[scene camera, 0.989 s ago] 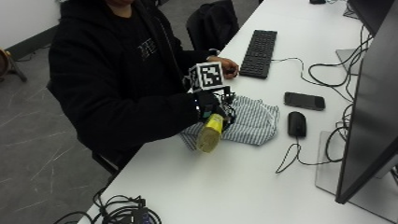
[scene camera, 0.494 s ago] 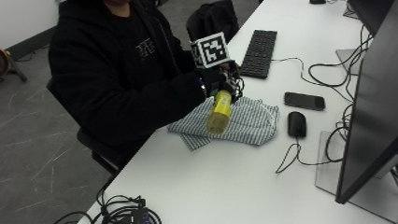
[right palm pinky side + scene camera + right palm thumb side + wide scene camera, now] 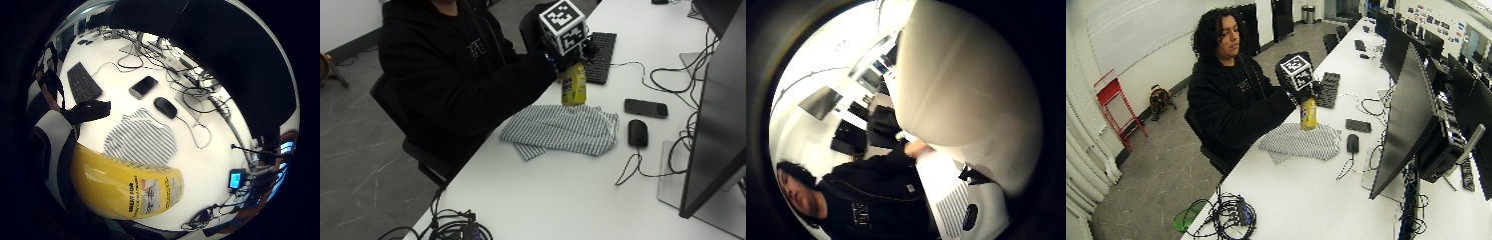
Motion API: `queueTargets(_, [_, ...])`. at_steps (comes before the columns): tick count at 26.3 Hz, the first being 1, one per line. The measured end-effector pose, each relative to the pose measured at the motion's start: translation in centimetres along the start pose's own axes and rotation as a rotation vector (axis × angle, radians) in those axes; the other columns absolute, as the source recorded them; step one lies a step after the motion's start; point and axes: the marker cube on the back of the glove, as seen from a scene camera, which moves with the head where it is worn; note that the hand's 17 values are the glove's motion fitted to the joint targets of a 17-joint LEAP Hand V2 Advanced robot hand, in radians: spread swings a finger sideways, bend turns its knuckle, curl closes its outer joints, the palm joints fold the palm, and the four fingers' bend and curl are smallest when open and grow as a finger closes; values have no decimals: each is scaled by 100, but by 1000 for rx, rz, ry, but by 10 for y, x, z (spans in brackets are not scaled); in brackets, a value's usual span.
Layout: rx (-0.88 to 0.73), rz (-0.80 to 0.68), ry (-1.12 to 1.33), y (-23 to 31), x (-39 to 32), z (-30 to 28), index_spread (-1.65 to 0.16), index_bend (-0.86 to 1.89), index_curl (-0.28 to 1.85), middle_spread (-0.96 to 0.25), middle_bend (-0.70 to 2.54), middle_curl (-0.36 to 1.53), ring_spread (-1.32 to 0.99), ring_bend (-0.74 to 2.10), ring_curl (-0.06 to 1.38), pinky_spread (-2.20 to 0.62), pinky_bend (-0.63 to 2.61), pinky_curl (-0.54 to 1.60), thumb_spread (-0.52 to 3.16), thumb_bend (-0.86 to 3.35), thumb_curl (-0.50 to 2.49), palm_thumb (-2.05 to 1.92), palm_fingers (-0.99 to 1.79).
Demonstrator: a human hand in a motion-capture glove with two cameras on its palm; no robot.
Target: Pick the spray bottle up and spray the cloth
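Gloved right hand (image 3: 567,56) grips the yellow plastic spray bottle (image 3: 573,86), now raised higher and upright above the striped grey cloth (image 3: 563,129) on the white counter (image 3: 573,200).

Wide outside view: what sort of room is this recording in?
Most likely a shared office or computer lab: a long white table carrying a row of monitors, with a keyboard and a mouse beside them.
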Motion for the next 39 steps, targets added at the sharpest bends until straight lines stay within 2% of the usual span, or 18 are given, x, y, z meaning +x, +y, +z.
queueTargets(6, [290,193,-413,-36,-5,21,-31,13,39,-24,48,52,-24,70,46,-32,54,39,30,-3,75,101,126])
queueTargets(9, [377,256,-538,-48,0,40,-31,13,39,-24,48,52,-24,70,46,-32,54,39,30,-3,75,101,127])
queueTargets(15, [332,275,-623,-53,1,92,-31,13,38,-24,48,52,-24,71,46,-31,54,39,30,-3,76,102,127])
queueTargets(23, [346,290,-726,-49,3,133,-30,13,38,-24,48,52,-23,72,46,-31,54,40,31,-3,76,102,126])
queueTargets(29, [275,251,-638,-31,12,151,-30,13,38,-24,48,52,-23,71,46,-31,54,40,31,-3,76,102,125])
queueTargets(34, [376,244,-760,-39,-1,142,-30,13,38,-24,48,52,-23,71,46,-31,54,40,32,-3,76,102,126])
queueTargets(39, [422,242,-751,-37,0,142,-31,13,38,-24,48,52,-23,70,46,-31,54,39,32,-3,76,102,125])
